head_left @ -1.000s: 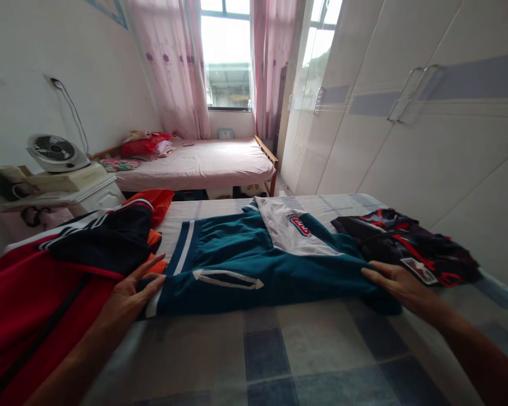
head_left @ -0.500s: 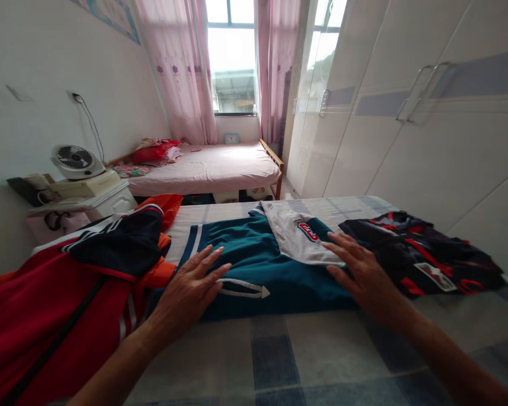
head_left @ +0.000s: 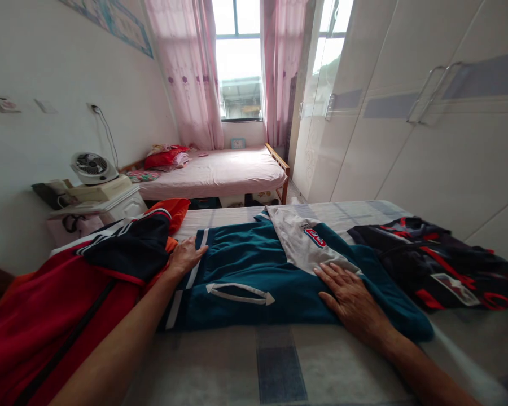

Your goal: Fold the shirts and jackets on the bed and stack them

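A teal jacket (head_left: 245, 254) with a grey panel and a red number lies spread on the checked bed, a white-edged pocket opening facing up. My left hand (head_left: 185, 257) is at its white-striped hem, fingers slightly bent and touching the edge. My right hand (head_left: 349, 293) lies flat with fingers spread on the teal cloth, fingertips at the lower edge of the grey panel. One teal sleeve (head_left: 400, 299) stretches off to the right beyond that hand. Close by my left forearm is a red and navy jacket (head_left: 88, 316), with orange cloth under it.
A folded black and red garment (head_left: 444, 262) lies to the right on the checked bedsheet (head_left: 322, 361). Behind stand a pink-covered bed (head_left: 224, 169), a bedside cabinet (head_left: 127, 200) with a fan (head_left: 93, 167), and a white wardrobe (head_left: 406, 152) along the right.
My left hand has moved left and slightly up, from the jacket's body to its striped hem. My right hand has lowered onto the cloth, and the teal sleeve now shows at right. The view has shifted slightly.
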`<action>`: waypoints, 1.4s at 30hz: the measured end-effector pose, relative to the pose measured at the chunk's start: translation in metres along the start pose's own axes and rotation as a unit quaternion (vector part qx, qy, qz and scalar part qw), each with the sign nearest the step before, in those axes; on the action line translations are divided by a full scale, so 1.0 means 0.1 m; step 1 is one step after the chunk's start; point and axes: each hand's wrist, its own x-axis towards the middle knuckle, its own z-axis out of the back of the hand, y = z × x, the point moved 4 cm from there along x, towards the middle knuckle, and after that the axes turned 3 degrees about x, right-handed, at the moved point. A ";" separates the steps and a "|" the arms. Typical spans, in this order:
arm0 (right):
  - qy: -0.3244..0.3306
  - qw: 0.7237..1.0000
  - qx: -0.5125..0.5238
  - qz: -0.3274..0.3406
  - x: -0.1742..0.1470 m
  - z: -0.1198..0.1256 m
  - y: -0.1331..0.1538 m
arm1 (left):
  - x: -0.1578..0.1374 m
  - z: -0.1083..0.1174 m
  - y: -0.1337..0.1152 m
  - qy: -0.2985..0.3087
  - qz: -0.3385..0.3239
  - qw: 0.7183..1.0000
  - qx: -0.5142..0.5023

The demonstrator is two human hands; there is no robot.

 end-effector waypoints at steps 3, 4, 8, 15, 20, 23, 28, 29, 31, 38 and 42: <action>0.002 1.000 0.000 -0.004 0.00 0.00 0.00 | 0.17 -0.05 0.05 0.002 0.021 1.000 0.010; 0.000 1.000 0.003 -0.002 -0.01 0.01 0.00 | 0.19 -0.05 0.06 -0.004 0.020 1.000 0.010; -0.004 1.000 0.014 0.005 -0.02 0.02 0.00 | 0.20 0.00 0.11 -0.068 -0.001 0.997 0.023; 0.006 1.000 0.029 0.003 -0.02 -0.03 -0.04 | 0.19 0.12 -0.19 -0.122 -0.112 0.985 0.046; 0.023 0.998 0.054 -0.007 -0.02 -0.02 -0.05 | -0.05 -0.15 -0.62 -0.014 -0.312 0.950 -0.024; 0.036 0.997 0.068 -0.012 -0.02 -0.01 -0.04 | 0.01 -0.23 -0.69 0.098 -0.296 0.946 -0.083; 0.032 0.996 0.083 -0.012 -0.02 -0.01 -0.04 | 0.53 0.03 -1.13 0.100 -0.209 0.962 -0.146; 0.029 0.996 0.085 -0.011 -0.02 -0.02 -0.04 | 0.63 0.04 -1.29 0.099 -0.198 0.962 -0.161; 0.025 0.996 0.088 -0.009 -0.02 -0.03 -0.04 | 0.78 -0.04 -1.64 0.116 -0.176 0.958 -0.194; 0.036 0.994 0.101 -0.014 -0.03 -0.01 -0.05 | 0.99 -0.48 -2.45 0.131 -0.089 0.942 -0.296; 0.047 0.992 0.115 -0.020 -0.03 0.01 -0.04 | 0.91 -0.35 -2.67 0.132 -0.089 0.909 -0.385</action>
